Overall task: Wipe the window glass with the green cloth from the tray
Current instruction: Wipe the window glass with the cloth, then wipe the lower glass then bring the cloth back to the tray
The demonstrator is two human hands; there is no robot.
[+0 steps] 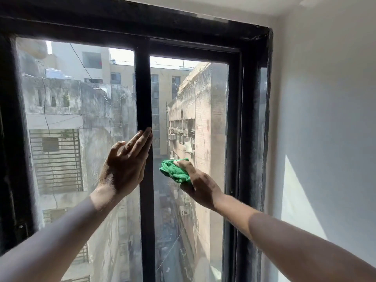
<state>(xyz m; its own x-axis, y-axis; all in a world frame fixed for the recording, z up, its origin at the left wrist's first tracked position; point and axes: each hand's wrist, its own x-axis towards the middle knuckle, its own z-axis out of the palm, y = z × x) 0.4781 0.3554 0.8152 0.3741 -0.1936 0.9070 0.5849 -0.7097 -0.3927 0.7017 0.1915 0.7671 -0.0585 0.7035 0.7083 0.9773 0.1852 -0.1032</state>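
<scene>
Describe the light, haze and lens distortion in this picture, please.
Head view: daylight comes through the window glass, which looks hazy and streaked; a bright sun patch lies on the right wall; the black frame bows from the wide lens; the left hand is backlit and dark, the right hand with the green cloth sharp.

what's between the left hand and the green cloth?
The black centre frame bar, in the head view. Left hand lies flat across it, fingertips on the bar; the green cloth sits just right, under the right hand.
</scene>
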